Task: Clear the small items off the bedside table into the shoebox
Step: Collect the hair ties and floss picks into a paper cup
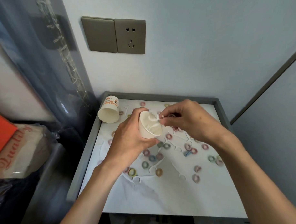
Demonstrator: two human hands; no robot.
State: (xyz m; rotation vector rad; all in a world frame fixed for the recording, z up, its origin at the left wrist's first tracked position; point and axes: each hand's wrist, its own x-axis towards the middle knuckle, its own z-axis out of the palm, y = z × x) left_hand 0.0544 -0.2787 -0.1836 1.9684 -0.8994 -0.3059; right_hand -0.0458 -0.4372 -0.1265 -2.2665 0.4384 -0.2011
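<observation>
Hands meet above the middle of the table (84,160), which has a grey raised rim and a white top. The left hand (128,142) holds a small white paper cup (150,130), tipped with its mouth towards the right hand; its fingers (140,111) are curled round the cup's wall. The right hand (192,121) is at the cup's mouth, thumb and forefinger pressed together and pinching a thin white pick (154,118), with the other fingers (170,111) loosely bent. The pick's lower part sits just inside the cup.

Many small coloured rings (159,172), in pink, green, blue and yellow, lie scattered across the white top, most of them under and to the right of the hands. More white picks (126,109) lie flat among them, hard to make out against the surface, and a small blue clip (187,153) lies among the rings on the right.

A second paper cup (109,113) with a cartoon print lies on its side in the far left corner, mouth facing the camera. On the wall above are a switch (99,34) and a socket (131,36). Left of the table, an orange box (0,132) rests on a clear plastic bag (25,149) printed with orange lettering; I cannot tell if the box is the shoebox.
</observation>
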